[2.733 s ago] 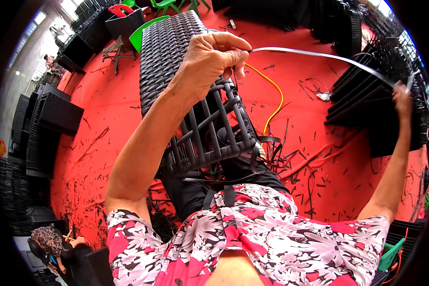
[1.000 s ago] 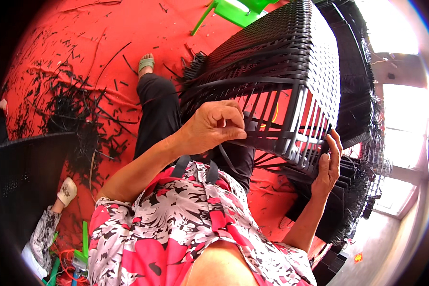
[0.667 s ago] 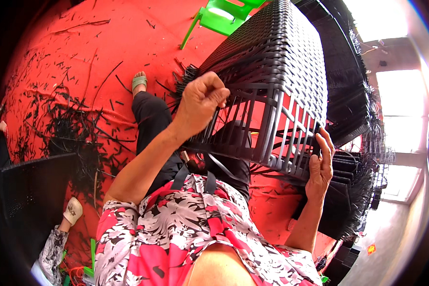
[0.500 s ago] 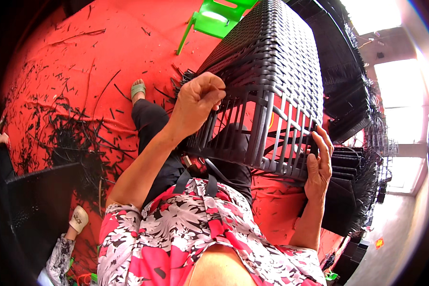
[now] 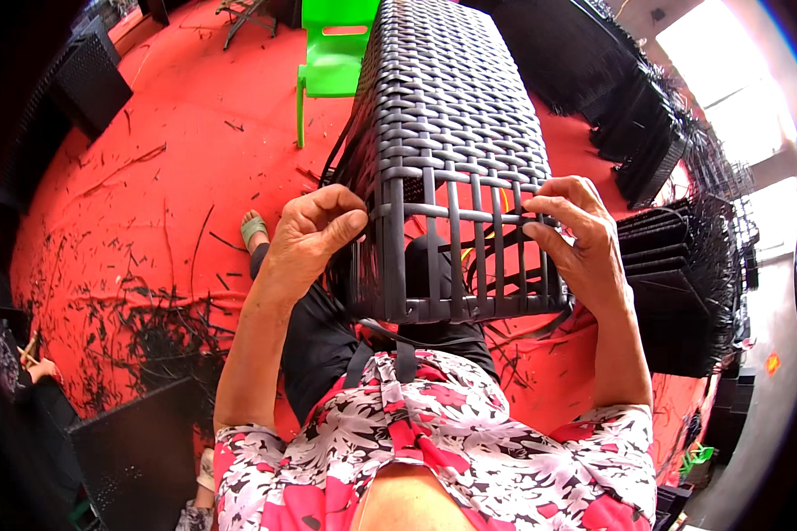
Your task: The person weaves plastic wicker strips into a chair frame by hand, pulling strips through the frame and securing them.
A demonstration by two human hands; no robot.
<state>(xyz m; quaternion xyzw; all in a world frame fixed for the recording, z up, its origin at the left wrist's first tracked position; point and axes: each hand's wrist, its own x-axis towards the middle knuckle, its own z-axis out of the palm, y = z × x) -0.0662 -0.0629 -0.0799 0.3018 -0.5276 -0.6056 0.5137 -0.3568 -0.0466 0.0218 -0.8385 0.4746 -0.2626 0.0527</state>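
With both our left hand (image 5: 308, 232) and right hand (image 5: 576, 232) pinching strands of the woven dark frame (image 5: 456, 159), its upper part looks fully woven while the end nearest us remains bare uprights.

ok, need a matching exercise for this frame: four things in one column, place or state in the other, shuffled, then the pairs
Things:
1. left hand
2. right hand
3. green plastic chair
4. woven dark basket frame

Places or states:
A. stands on the red floor, beyond the frame
B. rests across the lap, far part woven, near end open ribs
C. fingers on the horizontal strand at the frame's right edge
D. grips the frame's left corner

Pairs: 1-D, 2-C, 3-A, 4-B
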